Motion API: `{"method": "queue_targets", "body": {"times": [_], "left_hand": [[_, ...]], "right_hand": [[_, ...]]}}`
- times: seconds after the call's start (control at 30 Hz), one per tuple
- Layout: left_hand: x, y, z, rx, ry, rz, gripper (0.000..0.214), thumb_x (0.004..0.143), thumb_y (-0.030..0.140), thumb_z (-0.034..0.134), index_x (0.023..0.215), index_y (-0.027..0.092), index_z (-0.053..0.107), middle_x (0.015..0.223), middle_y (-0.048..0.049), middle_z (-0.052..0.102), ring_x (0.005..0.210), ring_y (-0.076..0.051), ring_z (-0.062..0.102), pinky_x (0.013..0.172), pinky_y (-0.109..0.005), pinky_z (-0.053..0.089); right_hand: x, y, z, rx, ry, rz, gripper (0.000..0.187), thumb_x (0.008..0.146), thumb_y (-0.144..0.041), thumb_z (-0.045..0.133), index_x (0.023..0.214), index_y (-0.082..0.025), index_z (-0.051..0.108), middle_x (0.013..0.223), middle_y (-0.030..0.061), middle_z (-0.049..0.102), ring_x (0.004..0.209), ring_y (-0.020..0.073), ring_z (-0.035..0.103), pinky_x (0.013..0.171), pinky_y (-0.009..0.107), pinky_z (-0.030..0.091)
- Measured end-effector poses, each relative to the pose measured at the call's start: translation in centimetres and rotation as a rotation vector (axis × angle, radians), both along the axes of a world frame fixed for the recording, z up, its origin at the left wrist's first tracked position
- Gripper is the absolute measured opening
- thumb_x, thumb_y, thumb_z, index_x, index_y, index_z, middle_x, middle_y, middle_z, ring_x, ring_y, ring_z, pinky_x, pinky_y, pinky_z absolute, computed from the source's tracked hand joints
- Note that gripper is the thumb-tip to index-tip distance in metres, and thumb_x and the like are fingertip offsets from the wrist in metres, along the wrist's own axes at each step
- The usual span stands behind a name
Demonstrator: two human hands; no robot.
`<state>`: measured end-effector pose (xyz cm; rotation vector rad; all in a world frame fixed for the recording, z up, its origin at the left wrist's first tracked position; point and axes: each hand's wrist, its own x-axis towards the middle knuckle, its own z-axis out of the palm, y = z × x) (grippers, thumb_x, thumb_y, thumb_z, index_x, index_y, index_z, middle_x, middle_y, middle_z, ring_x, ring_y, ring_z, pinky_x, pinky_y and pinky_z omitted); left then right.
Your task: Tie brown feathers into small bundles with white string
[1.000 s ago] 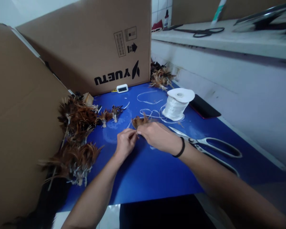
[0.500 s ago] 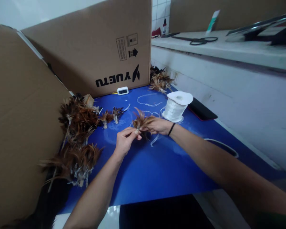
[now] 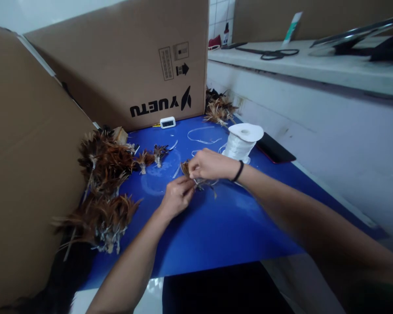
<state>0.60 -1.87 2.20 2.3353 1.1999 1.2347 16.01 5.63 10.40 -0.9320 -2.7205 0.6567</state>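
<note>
One upright cardboard panel (image 3: 29,152) at the far left of the scene. Beside it, on the blue counter (image 3: 222,235), brown feathers: a dark, tangled heap (image 3: 109,163) at left, and nearer, a looser pile (image 3: 109,218) with whitish tied ends. Just right of the heap, two small bunches (image 3: 151,158) standing side by side. Behind these, a large cardboard box (image 3: 118,65), its YUETU print upside down; a small white device (image 3: 167,122) with a dark display lies at its foot. Center: left hand (image 3: 177,195), thumb and fingers pinched on the base of a feather bunch (image 3: 185,168), held over the counter. Right hand (image 3: 212,165) touches the same bunch from the right, fingers closed in a pinch; cannot tell whether on feathers or on a pale strand. Thin feather tips poke out below it. Black band (image 3: 238,171) on the right wrist. Far, by the box's right edge, another feather heap (image 3: 219,108). Right of the hands, a white spool (image 3: 240,144), upright, its lower part partly behind the right hand; a dark flat phone-like slab (image 3: 277,148) beside it. Far right, dark scissors (image 3: 278,54) on a pale ledge (image 3: 330,65).
</note>
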Motion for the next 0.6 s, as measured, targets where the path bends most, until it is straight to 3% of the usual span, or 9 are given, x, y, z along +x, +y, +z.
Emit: {"method": "queue_targets", "body": {"times": [0.07, 0.13, 0.23, 0.33, 0.5, 0.6], "left_hand": [[-0.3, 0.1, 0.3, -0.083, -0.13, -0.034, 0.019, 0.083, 0.02, 0.053, 0.072, 0.017, 0.069, 0.074, -0.0056, 0.066, 0.071, -0.014, 0.061, 0.069, -0.027, 0.048], [-0.5, 0.4, 0.4, -0.184, -0.305, -0.025, 0.022, 0.083, 0.024, 0.055, 0.067, 0.017, 0.069, 0.069, -0.0043, 0.066, 0.072, -0.014, 0.061, 0.071, -0.028, 0.048], [-0.5, 0.8, -0.3, -0.266, -0.563, 0.068, 0.02, 0.081, 0.029, 0.058, 0.071, 0.017, 0.07, 0.066, -0.0039, 0.065, 0.069, -0.015, 0.061, 0.067, -0.029, 0.049], [-0.5, 0.9, -0.8, -0.25, -0.596, 0.205, 0.02, 0.081, 0.031, 0.058, 0.072, 0.016, 0.07, 0.066, -0.0034, 0.065, 0.067, -0.015, 0.06, 0.066, -0.028, 0.048], [-0.5, 0.5, -0.2, -0.041, -0.266, 0.395, 0.021, 0.083, 0.024, 0.054, 0.07, 0.017, 0.068, 0.067, -0.003, 0.065, 0.067, -0.014, 0.059, 0.067, -0.026, 0.045], [-0.3, 0.3, -0.2, 0.125, -0.075, 0.429, 0.021, 0.085, 0.02, 0.049, 0.074, 0.016, 0.067, 0.072, -0.0048, 0.064, 0.069, -0.013, 0.058, 0.068, -0.026, 0.045]], "right_hand": [[0.2, 1.8, -0.9, -0.426, 0.145, 0.015, 0.007, 0.064, -0.02, 0.066, 0.063, -0.014, 0.067, 0.057, 0.0001, 0.06, 0.055, 0.0101, 0.053, 0.053, 0.021, 0.036], [0.3, 2.4, -2.3, -0.776, 0.361, -0.061, 0.008, 0.059, -0.021, 0.068, 0.062, -0.013, 0.064, 0.056, -0.001, 0.059, 0.05, 0.008, 0.05, 0.049, 0.02, 0.035], [0.1, 1.2, -4.7, -0.964, 0.623, -0.201, 0.015, 0.063, -0.025, 0.065, 0.073, -0.014, 0.063, 0.044, -0.0072, 0.043, 0.036, 0.0037, 0.029, 0.036, 0.018, 0.017], [-0.7, -0.9, -6.2, -0.907, 0.724, -0.312, 0.015, 0.069, -0.029, 0.06, 0.073, -0.015, 0.06, 0.04, -0.011, 0.029, 0.035, 0.0038, 0.018, 0.037, 0.02, 0.014], [-1.9, -3.1, -6.7, -0.378, 0.727, -0.363, 0.019, 0.076, -0.03, 0.053, 0.065, -0.015, 0.059, 0.054, -0.0043, 0.043, 0.051, 0.0076, 0.034, 0.051, 0.022, 0.028], [-2.2, -3.5, -7.0, -0.279, 0.701, -0.421, 0.026, 0.078, -0.034, 0.052, 0.059, -0.016, 0.053, 0.054, -0.0046, 0.038, 0.054, 0.0083, 0.033, 0.053, 0.023, 0.027]]}}
